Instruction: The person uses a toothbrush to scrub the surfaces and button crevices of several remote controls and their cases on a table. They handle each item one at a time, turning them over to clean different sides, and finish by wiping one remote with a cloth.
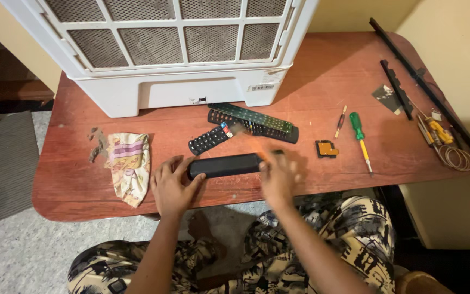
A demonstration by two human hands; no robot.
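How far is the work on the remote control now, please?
Done: the green circuit board and rubber keypads lie taken out on the red wooden table. In hand: both hands, left and right, on the long black plastic shell. Left: the parts remain outside it.

Black remote casing (224, 165): long, flat, lying crosswise near front table edge, back side up, held at both ends.

The right hand (279, 177) is motion-blurred, hiding the black casing's (225, 165) right end; the white cooler (180, 54) is cut off at the top edge.
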